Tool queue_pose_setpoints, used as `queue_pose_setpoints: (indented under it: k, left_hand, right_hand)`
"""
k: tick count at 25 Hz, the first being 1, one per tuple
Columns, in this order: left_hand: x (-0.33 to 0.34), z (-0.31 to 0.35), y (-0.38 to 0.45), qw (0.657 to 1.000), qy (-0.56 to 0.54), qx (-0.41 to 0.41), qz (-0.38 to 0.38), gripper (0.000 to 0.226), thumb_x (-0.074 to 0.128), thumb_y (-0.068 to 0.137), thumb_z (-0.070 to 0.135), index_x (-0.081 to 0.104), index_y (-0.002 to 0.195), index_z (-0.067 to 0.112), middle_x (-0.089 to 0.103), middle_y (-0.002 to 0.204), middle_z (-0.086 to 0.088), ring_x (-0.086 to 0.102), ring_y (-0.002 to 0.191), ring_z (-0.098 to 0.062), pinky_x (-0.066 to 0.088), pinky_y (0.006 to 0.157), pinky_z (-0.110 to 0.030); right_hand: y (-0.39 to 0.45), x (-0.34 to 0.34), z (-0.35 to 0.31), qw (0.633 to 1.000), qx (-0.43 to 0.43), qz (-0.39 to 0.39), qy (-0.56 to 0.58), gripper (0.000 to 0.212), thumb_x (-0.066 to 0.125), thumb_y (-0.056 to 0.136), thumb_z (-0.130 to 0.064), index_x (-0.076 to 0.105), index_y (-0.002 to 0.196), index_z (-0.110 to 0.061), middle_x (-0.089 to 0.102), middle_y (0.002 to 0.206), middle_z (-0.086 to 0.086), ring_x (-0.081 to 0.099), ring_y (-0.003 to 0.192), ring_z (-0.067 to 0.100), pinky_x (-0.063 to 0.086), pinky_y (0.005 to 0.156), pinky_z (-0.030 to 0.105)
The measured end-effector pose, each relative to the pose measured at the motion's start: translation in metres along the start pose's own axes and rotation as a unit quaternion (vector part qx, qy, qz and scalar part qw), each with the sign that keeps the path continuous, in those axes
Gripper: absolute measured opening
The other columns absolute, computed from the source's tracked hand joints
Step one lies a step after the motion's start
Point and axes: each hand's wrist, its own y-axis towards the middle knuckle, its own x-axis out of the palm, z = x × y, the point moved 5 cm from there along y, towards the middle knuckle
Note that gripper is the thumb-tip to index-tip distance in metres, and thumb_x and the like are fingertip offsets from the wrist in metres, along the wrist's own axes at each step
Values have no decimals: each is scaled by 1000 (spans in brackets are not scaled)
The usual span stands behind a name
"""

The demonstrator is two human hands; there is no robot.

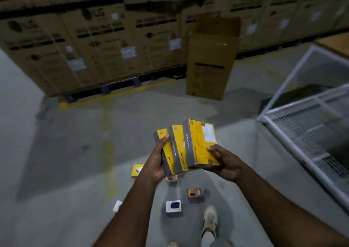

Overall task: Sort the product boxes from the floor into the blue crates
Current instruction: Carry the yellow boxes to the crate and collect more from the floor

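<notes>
Behind left hand (155,163), floor box (137,170) partly hidden.

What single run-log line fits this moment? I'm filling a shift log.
left hand: grips three yellow-and-grey cardboard product boxes | right hand: grips same fanned boxes | small boxes on grey floor | blue crates: unseen

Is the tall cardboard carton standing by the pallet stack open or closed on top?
Open. The tall cardboard carton stands upright with its top flaps raised; its inside is not visible.

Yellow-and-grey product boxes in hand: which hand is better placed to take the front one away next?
Probably the right hand: it alone pinches the front yellow-and-grey product box; the left hand cradles the two behind.
</notes>
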Motion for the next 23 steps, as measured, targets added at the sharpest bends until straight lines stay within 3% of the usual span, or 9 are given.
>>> queue_pose_setpoints:
  k: [4, 7, 10, 13, 16, 18, 20, 23]
  left_hand:
    - [75, -45, 14, 986, 158, -45, 0, 61, 68, 77, 52, 65, 126, 16, 70, 118, -16, 68, 108, -33, 54, 89, -49]
    - [136, -90, 30, 976, 201, -71, -42, 60, 65, 82, 54, 62, 130, 18, 70, 119, -15, 69, 107, -33, 56, 84, -47]
    - [199, -135, 49, 966, 226, -102, -77, 53, 57, 90, 54, 63, 128, 17, 71, 116, -16, 70, 103, -34, 56, 82, -49]
    - [269, -194, 73, 949, 264, -137, -104, 61, 55, 89, 59, 61, 131, 16, 70, 118, -17, 68, 106, -36, 53, 90, -54]
    - [347, -265, 91, 925, 281, -190, -171, 64, 50, 89, 62, 57, 135, 18, 64, 128, -19, 62, 116, -40, 45, 101, -60]
    - [401, -310, 91, 902, 300, -216, -221, 59, 48, 91, 61, 59, 132, 19, 63, 129, -19, 61, 119, -39, 41, 105, -61]
    - [456, -346, 98, 886, 333, -198, -255, 56, 51, 92, 58, 61, 130, 18, 63, 129, -19, 61, 118, -40, 41, 103, -63]
    - [539, -382, 120, 870, 377, -104, -302, 63, 67, 85, 55, 55, 136, 19, 63, 130, -18, 62, 116, -39, 45, 98, -66]
  right_hand:
    - [-54, -66, -11, 991, -70, 97, 55, 52, 71, 75, -32, 61, 124, -16, 71, 118, 12, 72, 90, 28, 59, 81, 43]
    - [-96, -121, -24, 978, -123, 141, 91, 42, 65, 86, -38, 62, 123, -17, 72, 115, 12, 72, 91, 26, 54, 93, 44]
    - [-138, -183, -35, 963, -158, 165, 145, 33, 57, 93, -38, 65, 118, -17, 73, 110, 12, 74, 85, 25, 56, 86, 43]
    - [-185, -256, -49, 955, -168, 180, 164, 42, 62, 87, -39, 64, 122, -16, 71, 116, 15, 72, 90, 29, 56, 85, 45]
    - [-238, -333, -68, 948, -179, 197, 177, 50, 68, 80, -38, 64, 124, -14, 68, 121, 18, 66, 104, 35, 47, 101, 53]
    - [-273, -374, -82, 944, -187, 198, 187, 46, 66, 82, -36, 65, 122, -13, 68, 120, 18, 68, 101, 33, 45, 103, 52]
    - [-305, -415, -95, 932, -214, 201, 212, 44, 63, 86, -35, 64, 124, -12, 68, 121, 18, 68, 102, 33, 45, 103, 52]
    - [-350, -472, -120, 902, -276, 223, 246, 56, 69, 82, -35, 59, 132, -12, 64, 127, 19, 65, 108, 35, 47, 101, 51]
